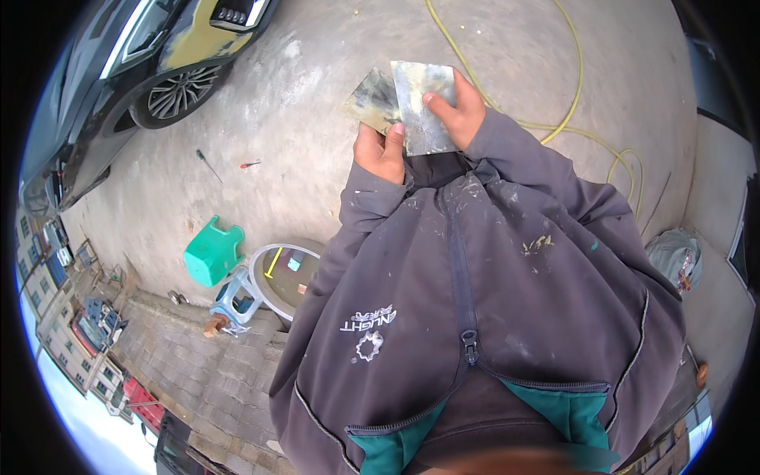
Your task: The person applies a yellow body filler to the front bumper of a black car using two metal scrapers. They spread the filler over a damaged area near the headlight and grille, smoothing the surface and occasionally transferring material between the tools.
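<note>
A person in a dark work jacket (507,309) spotted with pale residue holds two thin rectangular plates over a concrete floor (293,186), at the upper centre of the frame. The left hand (381,154) has its grip clamped on the darker plate (372,96), smeared black, green and cream and set at a slant, with the thumb lying along its lower right part. The right hand (461,112) has its grip clamped on the paler plate (426,119), its thumb laid flat across the grey-white face near the right edge. The two plates lie side by side, the paler one seeming to overlap the darker; whether they touch cannot be told from this angle. The step in hand looks to be working one coated plate against or beside the other, and the next move would call for firm thumbs and a controlled angle between the two edges. At upper left, a dark car (91,119) shows a yellowish filler-like patch (194,39) above its front wheel (180,93). A yellow hose (579,71) curls across the upper right, a screwdriver (207,164) and a small red-handled tool (251,165) lie left of centre, and a green stool (212,257) stands near a round basin (256,279) lower down on the left.
</note>
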The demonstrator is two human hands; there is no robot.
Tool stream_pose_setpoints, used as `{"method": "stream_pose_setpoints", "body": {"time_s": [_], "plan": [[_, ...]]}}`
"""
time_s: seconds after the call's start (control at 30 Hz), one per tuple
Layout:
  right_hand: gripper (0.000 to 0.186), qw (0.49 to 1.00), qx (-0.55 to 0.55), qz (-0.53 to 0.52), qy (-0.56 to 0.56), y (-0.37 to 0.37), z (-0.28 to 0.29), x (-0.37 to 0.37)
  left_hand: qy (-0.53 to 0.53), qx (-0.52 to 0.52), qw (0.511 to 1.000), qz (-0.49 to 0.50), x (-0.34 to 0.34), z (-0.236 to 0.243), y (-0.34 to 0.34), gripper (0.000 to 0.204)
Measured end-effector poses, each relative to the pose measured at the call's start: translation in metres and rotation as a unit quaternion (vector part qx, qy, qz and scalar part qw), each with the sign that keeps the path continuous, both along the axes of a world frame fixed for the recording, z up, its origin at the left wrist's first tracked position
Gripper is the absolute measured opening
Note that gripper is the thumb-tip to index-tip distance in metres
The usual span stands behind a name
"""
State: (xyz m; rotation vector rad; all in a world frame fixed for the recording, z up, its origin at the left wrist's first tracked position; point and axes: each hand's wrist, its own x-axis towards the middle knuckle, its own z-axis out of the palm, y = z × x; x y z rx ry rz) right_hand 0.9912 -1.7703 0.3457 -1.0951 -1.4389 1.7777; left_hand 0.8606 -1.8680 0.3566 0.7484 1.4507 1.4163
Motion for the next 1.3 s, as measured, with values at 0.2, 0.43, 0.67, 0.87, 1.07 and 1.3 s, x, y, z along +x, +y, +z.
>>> {"method": "stream_pose_setpoints", "body": {"time_s": [0.2,0.43,0.67,0.87,1.07,1.3], "plan": [[0.032,0.998,-0.001,0.055,0.041,-0.002,0.003,-0.028,0.009,-0.015,0.999,-0.045,-0.017,0.003,-0.018,0.040],[0.033,0.988,0.009,0.146,0.042,-0.007,0.012,-0.096,-0.012,-0.025,0.992,-0.126,-0.089,0.005,-0.042,0.041],[0.035,0.982,0.035,0.172,0.065,-0.032,0.008,-0.198,-0.061,-0.071,0.990,-0.106,-0.182,0.024,-0.070,0.039],[0.032,0.972,0.104,0.204,0.049,-0.044,0.022,-0.268,-0.153,-0.066,0.981,-0.101,-0.249,0.014,-0.098,0.038],[0.025,0.984,-0.001,0.079,0.163,0.011,0.054,-0.308,-0.188,0.006,0.981,0.050,-0.300,0.009,-0.118,0.029],[0.024,0.911,0.063,0.381,-0.142,0.000,-0.034,-0.320,-0.043,0.034,0.976,0.212,-0.323,-0.001,-0.101,0.027]]}}
